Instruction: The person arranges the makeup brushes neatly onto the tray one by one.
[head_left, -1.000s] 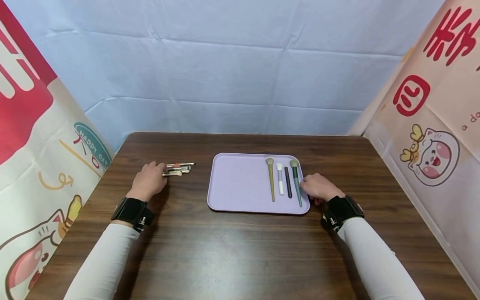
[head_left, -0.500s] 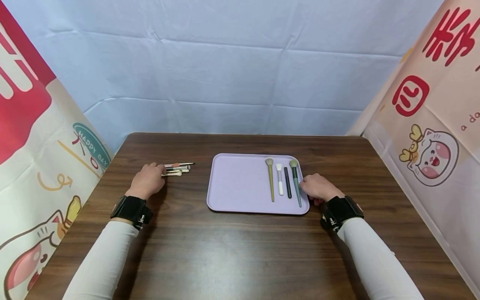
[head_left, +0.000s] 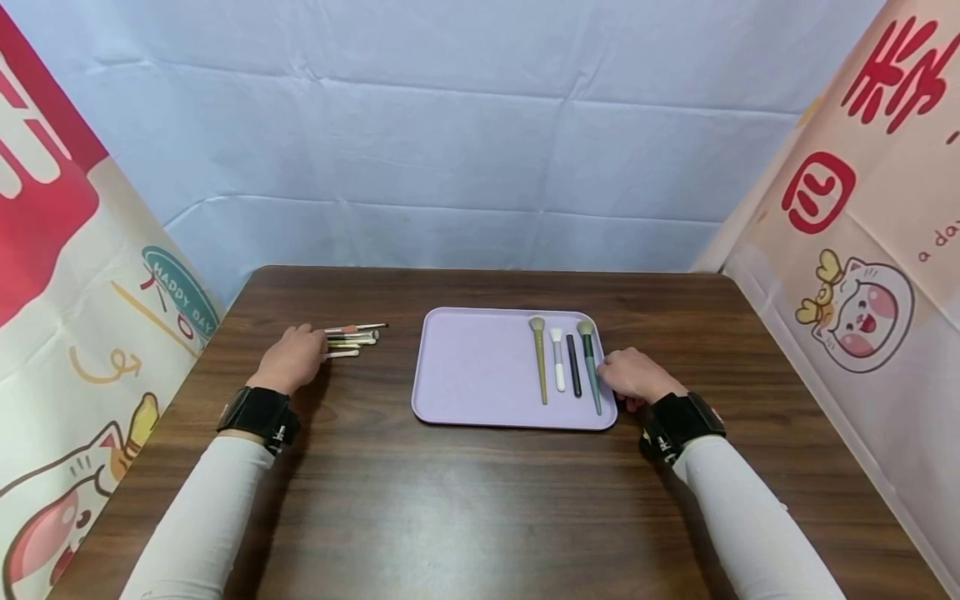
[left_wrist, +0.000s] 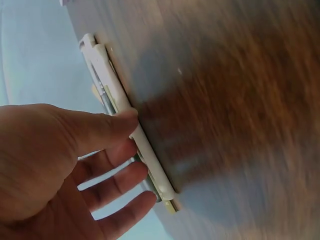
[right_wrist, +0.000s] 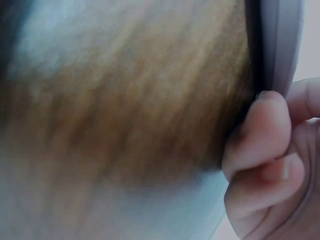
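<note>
My left hand is at a small bundle of slim makeup brushes on the table's left side. In the left wrist view its thumb and fingers pinch a white pen-shaped stick, with other thin handles close behind it. At the right end of the lilac tray, my right hand grips the rim, fingers curled at the edge in the right wrist view. On the tray lie an olive brush, a white-tipped brush, a black stick and a green brush, side by side.
The brown wooden table carries the tray and the bundle. A pale blue cloth hangs behind it, and printed cloths stand at both sides. Black bands are strapped on both wrists.
The white stick has shifted slightly toward the person, apart from the rest of the bundle, and a yellowish handle now shows between them. The right hand and tray look the same.
</note>
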